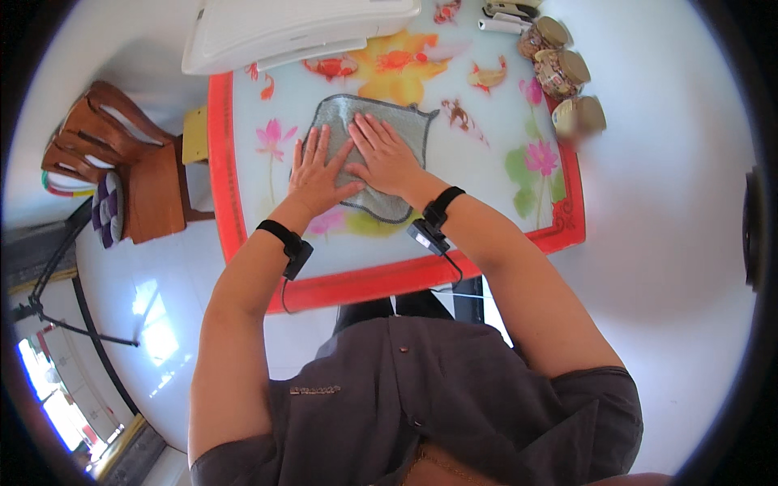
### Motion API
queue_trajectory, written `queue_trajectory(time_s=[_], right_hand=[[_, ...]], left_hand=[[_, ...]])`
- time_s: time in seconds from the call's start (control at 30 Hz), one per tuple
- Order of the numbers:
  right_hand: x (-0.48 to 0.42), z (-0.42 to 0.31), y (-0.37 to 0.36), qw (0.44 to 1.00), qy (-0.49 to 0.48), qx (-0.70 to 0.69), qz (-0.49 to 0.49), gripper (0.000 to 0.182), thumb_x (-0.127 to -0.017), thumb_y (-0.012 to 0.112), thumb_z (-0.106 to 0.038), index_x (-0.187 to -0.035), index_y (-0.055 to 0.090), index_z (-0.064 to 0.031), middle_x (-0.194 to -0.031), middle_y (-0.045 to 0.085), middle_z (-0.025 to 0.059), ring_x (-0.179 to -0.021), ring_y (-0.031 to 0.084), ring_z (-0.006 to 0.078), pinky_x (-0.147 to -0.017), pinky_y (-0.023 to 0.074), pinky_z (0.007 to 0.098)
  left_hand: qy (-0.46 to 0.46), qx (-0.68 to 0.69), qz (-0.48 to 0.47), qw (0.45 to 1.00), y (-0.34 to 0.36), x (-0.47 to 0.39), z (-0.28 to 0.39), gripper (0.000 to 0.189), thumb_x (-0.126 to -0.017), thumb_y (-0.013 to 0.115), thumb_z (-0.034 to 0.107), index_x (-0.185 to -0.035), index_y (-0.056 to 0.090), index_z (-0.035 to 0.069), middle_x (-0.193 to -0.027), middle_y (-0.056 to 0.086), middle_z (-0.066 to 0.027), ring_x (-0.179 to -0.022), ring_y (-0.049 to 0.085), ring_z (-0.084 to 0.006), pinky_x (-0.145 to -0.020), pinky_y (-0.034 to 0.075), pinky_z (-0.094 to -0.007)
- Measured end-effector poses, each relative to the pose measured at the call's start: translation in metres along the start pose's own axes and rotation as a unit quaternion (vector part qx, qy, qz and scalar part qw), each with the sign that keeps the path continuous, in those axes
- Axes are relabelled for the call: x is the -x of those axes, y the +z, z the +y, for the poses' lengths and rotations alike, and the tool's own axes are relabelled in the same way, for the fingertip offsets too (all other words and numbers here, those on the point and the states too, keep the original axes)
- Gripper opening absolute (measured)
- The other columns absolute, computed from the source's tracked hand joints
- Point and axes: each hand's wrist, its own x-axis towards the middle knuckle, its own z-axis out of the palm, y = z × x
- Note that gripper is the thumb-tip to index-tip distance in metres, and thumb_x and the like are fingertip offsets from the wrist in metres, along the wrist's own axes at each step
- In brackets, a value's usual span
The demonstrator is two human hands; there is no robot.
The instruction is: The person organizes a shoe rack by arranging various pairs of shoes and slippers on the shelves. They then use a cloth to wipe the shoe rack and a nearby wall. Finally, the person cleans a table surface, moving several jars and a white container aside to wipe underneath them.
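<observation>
A grey cloth [401,127] with a dark stitched edge lies spread on the tabletop, with a small loop at its far right corner. My left hand [319,173] rests palm down on its left part, fingers apart. Farther right, my right hand [383,152] also presses flat on the cloth, its fingers close together and pointing away from me. The two hands nearly meet at the thumbs and the left forefinger. Neither hand grips anything. Each wrist wears a black strap with a small wired device. The cloth beneath the palms is hidden.
The table [486,209] has a red border and printed koi and lotus flowers. At its far left stands a white printer-like machine [298,27]. Several lidded jars [562,73] line the right edge beside a white marker [504,24]. A wooden chair [146,176] stands left.
</observation>
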Motion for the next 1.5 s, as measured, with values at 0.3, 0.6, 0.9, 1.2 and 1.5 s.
queue_trajectory(time_s=[0.3,0.6,0.9,1.2,1.5], right_hand=[[-0.057,0.07,0.011,0.997,0.056,0.02,0.047,0.067,-0.089,0.051,-0.049,-0.139,0.04,-0.0039,-0.146,0.036,0.0164,-0.136,0.032,0.0308,-0.112,0.0248,0.0429],[-0.017,0.174,-0.03,0.988,0.121,0.074,0.07,0.07,-0.086,0.05,-0.057,-0.138,0.043,-0.0099,-0.145,0.039,0.0137,-0.134,0.035,0.0311,-0.11,0.0258,0.0453],[-0.012,0.286,-0.053,0.967,0.201,0.116,0.105,0.068,-0.086,0.048,-0.059,-0.133,0.049,-0.0108,-0.143,0.041,0.0132,-0.133,0.035,0.0355,-0.109,0.0249,0.0468],[-0.013,0.337,-0.066,0.964,0.256,0.063,0.047,0.074,-0.089,0.038,-0.065,-0.142,0.04,-0.0137,-0.151,0.03,0.0115,-0.14,0.024,0.032,-0.114,0.0175,0.0415],[0.023,0.318,-0.069,0.96,0.25,0.095,0.084,0.073,-0.088,0.04,-0.064,-0.139,0.042,-0.0125,-0.148,0.034,0.0132,-0.137,0.03,0.033,-0.113,0.0209,0.0439]], left_hand=[[0.0,0.008,0.058,0.998,0.022,-0.098,-0.022,0.086,-0.081,0.057,0.06,-0.147,0.029,0.014,-0.152,0.019,-0.0229,-0.143,0.012,-0.0374,-0.114,0.01,-0.05],[0.058,0.028,0.061,0.996,0.041,-0.176,0.066,0.085,-0.084,0.053,0.061,-0.146,0.029,0.008,-0.151,0.021,-0.0237,-0.141,0.017,-0.0384,-0.114,0.013,-0.05],[0.095,0.016,0.105,0.99,0.06,-0.29,0.128,0.081,-0.084,0.049,0.063,-0.141,0.038,0.007,-0.147,0.031,-0.022,-0.138,0.024,-0.0367,-0.113,0.018,-0.0495],[0.064,0.005,0.044,0.997,0.072,-0.343,0.155,0.084,-0.085,0.047,0.065,-0.146,0.03,0.011,-0.153,0.022,-0.0184,-0.143,0.015,-0.0308,-0.115,0.01,-0.0472],[0.089,-0.015,0.019,0.996,0.066,-0.309,0.177,0.078,-0.089,0.046,0.06,-0.148,0.027,0.012,-0.153,0.021,-0.0195,-0.141,0.018,-0.036,-0.113,0.016,-0.0506]])
